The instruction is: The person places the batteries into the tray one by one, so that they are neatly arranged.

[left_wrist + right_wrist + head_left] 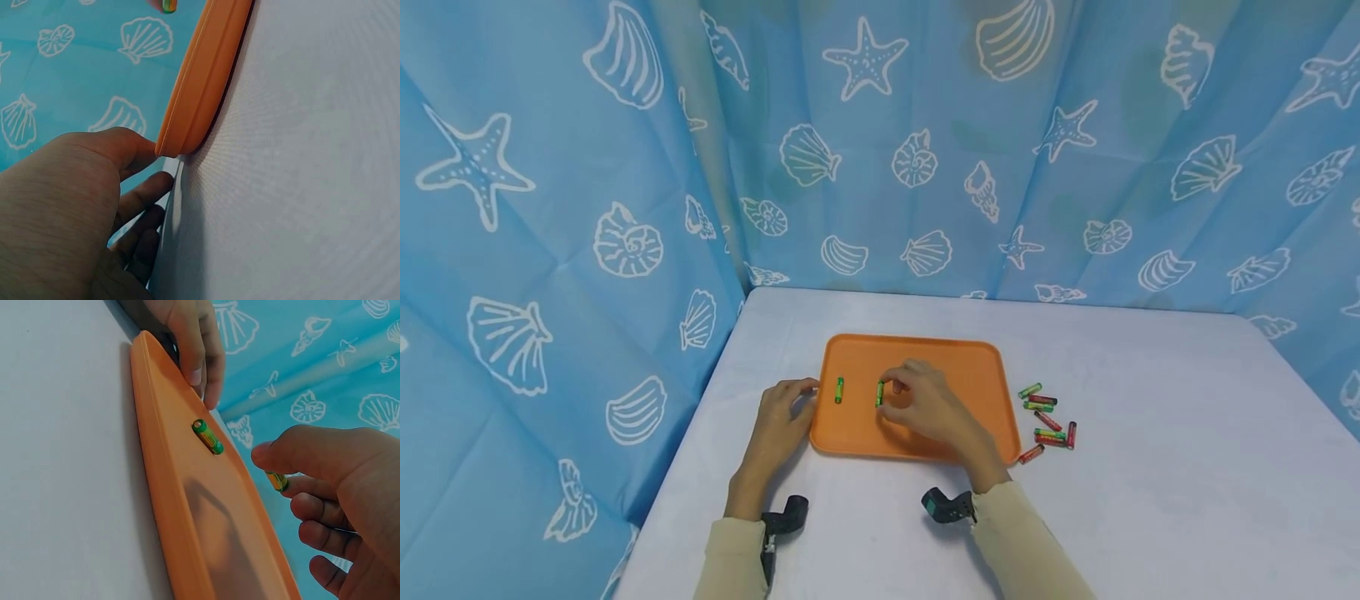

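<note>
Over the orange tray (947,354), my right hand (928,402) pinches a green battery (879,394) between thumb and index finger. The right wrist view shows this battery (277,481) held above the tray, its upper end covered by the thumb. A second green battery (839,390) lies in the left part of the tray, lengthwise toward the back. My left hand (781,425) is at the tray's left edge with loosely bent fingers. In the left wrist view, its thumb (128,147) touches the tray's rim while the other fingers spread below it.
Right of the tray, several green and red batteries (1048,421) lie scattered on the white tabletop (1165,467), one red battery (1032,454) close by the tray's corner. A blue curtain (880,208) with shell prints hangs behind and to the left.
</note>
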`<act>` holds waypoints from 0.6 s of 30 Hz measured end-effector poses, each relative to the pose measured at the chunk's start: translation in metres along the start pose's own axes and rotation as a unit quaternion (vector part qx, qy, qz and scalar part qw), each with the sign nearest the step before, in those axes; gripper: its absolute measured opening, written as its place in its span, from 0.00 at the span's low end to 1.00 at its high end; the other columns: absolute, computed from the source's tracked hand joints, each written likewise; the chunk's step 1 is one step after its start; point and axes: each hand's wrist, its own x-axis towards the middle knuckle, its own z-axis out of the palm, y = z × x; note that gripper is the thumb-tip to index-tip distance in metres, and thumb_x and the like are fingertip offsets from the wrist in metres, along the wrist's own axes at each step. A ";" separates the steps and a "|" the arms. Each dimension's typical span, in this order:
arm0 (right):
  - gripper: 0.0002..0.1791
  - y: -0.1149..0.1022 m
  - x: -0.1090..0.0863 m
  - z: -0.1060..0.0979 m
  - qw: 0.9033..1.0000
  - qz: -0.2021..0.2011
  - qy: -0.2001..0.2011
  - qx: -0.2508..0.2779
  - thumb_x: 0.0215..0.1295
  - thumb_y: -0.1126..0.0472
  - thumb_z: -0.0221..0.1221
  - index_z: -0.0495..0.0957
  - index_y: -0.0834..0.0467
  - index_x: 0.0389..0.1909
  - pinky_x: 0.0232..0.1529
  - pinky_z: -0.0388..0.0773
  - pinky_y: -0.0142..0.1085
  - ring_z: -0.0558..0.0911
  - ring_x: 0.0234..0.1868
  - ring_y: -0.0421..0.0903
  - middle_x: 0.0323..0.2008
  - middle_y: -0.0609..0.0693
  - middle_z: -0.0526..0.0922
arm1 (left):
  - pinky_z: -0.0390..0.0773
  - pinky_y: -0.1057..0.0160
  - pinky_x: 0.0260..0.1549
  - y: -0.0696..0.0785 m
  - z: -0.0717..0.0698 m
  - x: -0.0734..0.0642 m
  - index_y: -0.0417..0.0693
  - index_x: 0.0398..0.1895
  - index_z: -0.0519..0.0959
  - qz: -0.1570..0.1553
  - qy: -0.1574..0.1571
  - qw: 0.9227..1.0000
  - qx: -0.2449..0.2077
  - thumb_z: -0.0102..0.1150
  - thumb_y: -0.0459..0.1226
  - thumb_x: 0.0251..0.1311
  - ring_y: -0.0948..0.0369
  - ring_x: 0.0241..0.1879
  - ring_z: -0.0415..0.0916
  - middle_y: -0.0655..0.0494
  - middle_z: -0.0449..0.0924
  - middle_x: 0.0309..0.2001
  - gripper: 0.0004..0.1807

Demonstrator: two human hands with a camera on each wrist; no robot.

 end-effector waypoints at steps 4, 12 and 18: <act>0.22 -0.001 0.005 0.004 1.000 -0.006 -0.005 0.004 0.59 0.52 0.72 0.81 0.54 0.52 0.51 0.64 0.44 0.70 0.41 0.44 0.37 0.47 0.75 | 0.63 0.43 0.68 0.000 0.000 0.000 0.54 0.63 0.77 0.003 0.002 1.000 -0.001 0.55 0.41 0.71 0.51 0.69 0.58 0.52 0.71 0.63 0.19; 0.22 -0.008 0.014 0.010 1.000 0.000 -0.008 0.014 0.58 0.53 0.72 0.81 0.54 0.53 0.50 0.65 0.43 0.70 0.42 0.44 0.36 0.47 0.74 | 0.63 0.43 0.68 -0.001 0.000 0.000 0.54 0.63 0.77 -0.001 0.002 1.000 0.004 0.54 0.40 0.71 0.51 0.69 0.58 0.52 0.71 0.63 0.19; 0.21 -0.011 0.020 0.016 1.000 -0.006 -0.012 0.011 0.58 0.53 0.72 0.81 0.54 0.51 0.51 0.63 0.43 0.69 0.42 0.44 0.36 0.46 0.73 | 0.63 0.43 0.68 -0.002 0.001 0.002 0.54 0.62 0.78 0.008 0.003 1.000 0.001 0.55 0.40 0.71 0.51 0.69 0.58 0.52 0.71 0.63 0.18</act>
